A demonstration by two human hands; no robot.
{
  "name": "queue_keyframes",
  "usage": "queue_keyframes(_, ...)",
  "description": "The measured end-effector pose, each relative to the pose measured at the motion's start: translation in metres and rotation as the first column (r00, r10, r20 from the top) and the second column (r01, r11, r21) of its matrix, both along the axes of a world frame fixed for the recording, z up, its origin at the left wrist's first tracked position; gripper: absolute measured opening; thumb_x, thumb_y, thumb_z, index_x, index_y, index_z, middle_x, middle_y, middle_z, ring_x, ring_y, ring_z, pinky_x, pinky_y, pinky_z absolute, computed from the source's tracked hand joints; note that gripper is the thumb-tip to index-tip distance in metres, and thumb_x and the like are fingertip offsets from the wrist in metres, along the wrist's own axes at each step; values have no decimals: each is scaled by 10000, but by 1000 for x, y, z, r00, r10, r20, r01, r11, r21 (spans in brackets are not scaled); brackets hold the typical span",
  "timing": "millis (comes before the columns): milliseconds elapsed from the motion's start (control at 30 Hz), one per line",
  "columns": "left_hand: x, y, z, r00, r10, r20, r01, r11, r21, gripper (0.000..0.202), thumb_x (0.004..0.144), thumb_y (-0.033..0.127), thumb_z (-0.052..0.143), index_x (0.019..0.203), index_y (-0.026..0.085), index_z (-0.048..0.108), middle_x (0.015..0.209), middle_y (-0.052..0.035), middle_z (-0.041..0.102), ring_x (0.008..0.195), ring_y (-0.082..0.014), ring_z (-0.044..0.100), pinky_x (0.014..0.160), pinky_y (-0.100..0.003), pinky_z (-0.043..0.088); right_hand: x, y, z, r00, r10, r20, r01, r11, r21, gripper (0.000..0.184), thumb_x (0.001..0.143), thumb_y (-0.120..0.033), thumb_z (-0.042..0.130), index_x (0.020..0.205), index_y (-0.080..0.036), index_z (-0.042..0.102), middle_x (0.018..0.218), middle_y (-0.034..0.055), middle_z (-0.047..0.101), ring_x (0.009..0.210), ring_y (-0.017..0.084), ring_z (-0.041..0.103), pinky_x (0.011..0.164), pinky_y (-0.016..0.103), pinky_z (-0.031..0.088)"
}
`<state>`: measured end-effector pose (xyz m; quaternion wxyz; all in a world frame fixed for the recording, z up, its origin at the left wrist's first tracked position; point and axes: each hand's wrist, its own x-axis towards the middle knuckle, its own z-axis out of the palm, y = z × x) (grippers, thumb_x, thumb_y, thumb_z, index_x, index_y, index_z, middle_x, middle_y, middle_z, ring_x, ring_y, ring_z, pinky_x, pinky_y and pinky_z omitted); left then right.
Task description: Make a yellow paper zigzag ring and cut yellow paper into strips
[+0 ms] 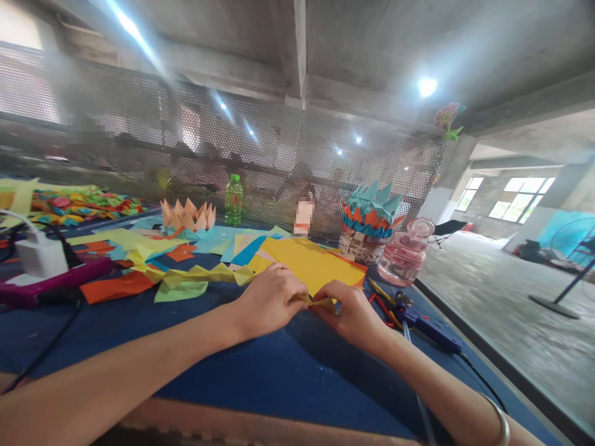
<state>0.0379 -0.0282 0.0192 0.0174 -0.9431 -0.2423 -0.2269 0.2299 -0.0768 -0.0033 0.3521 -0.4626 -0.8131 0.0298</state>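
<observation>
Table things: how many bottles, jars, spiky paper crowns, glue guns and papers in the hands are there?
Bottles: 1, the green bottle
Jars: 1, the pink jar
Paper crowns: 2, the orange crown and the blue crown
Glue guns: 1, the glue gun
Papers in hands: 1, the yellow paper between the left hand and the right hand
Total: 6
</observation>
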Motion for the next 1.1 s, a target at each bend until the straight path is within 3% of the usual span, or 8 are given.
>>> queue_keyframes(300, 2, -5, 1, 998, -43, 43, 43, 999, 17, 125, 766, 125, 578, 688, 173, 662, 664, -13, 660, 722, -170, 590, 868, -364, 356, -3, -3, 3, 999, 30, -19, -31, 998, -60, 44, 803, -243, 647, 807, -200, 645, 772, 21, 673, 697, 145, 592, 628, 244, 421)
queue_keyframes(533, 3, -4, -5, 1000, -13, 16, 12, 999, 53, 81, 768, 155, 572, 705, 154, 622, 699, -37, 646, 748, -187, 562, 859, -375, 366, -4, -3, 1, 999, 37, -32, -40, 995, -96, 27, 789, -210, 651, 802, -199, 630, 760, 18, 673, 680, 144, 597, 625, 243, 424)
queue_keyframes(767, 6, -5, -8, 999, 17, -32, -16, 999, 36, 115, 777, 166, 562, 681, 162, 624, 695, -54, 634, 768, -206, 561, 812, -368, 382, -6, -5, -1, 999, 31, 15, -29, 993, -112, 160, 751, -51, 555, 798, -198, 598, 751, 17, 665, 676, 144, 598, 616, 241, 422)
queue_keyframes(933, 4, -2, -9, 1000, 16, -3, -16, 999, 34, 116, 793, 178, 564, 707, 170, 641, 702, -44, 643, 785, -204, 567, 839, -371, 375, -4, -4, -1, 999, 41, 3, -41, 992, -117, 54, 795, -163, 604, 830, -204, 607, 798, 23, 665, 722, 157, 598, 648, 258, 430)
queue_keyframes(1100, 3, -1, -10, 999, 33, -3, -33, 998, 56, 96, 784, 166, 572, 711, 162, 634, 721, -46, 669, 795, -198, 587, 875, -373, 365, -2, -4, -4, 999, 44, 11, -42, 988, -147, 113, 793, -178, 612, 902, -207, 610, 861, 41, 663, 769, 177, 597, 679, 280, 438)
